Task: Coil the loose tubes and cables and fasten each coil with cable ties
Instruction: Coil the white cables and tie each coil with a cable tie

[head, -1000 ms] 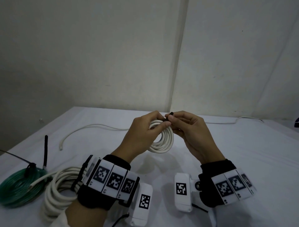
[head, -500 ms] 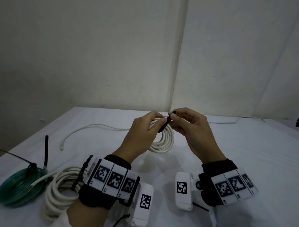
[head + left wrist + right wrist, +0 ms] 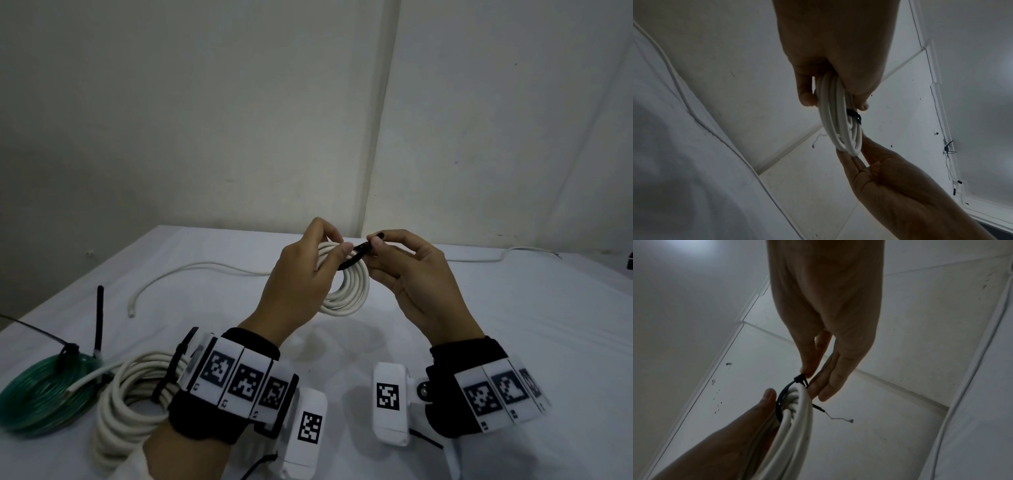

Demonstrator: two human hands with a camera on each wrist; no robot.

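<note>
from the head view, three coils show – a small white coil [image 3: 346, 287] held above the table [image 3: 513, 308], a larger white coil [image 3: 130, 404] and a green coil [image 3: 41, 397] lying at the near left, each of those two with a black tie on it – plus one loose white cable [image 3: 191, 270] trailing across the far cloth. the left hand [image 3: 301, 277] curls its fingers round the small coil's top; the right hand [image 3: 411, 274] pinches a black cable tie [image 3: 356, 255] looped over that coil, its other fingers loosely bent. from the left wrist, the left hand [image 3: 834, 65] clamps the coil [image 3: 838, 116] between thumb and fingers, the tie [image 3: 855, 116] just below them. from the right wrist, the right hand [image 3: 826, 321] nips the tie [image 3: 795, 382] at its head between thumb and forefinger – the band rings the coil [image 3: 797, 410] loosely.
</note>
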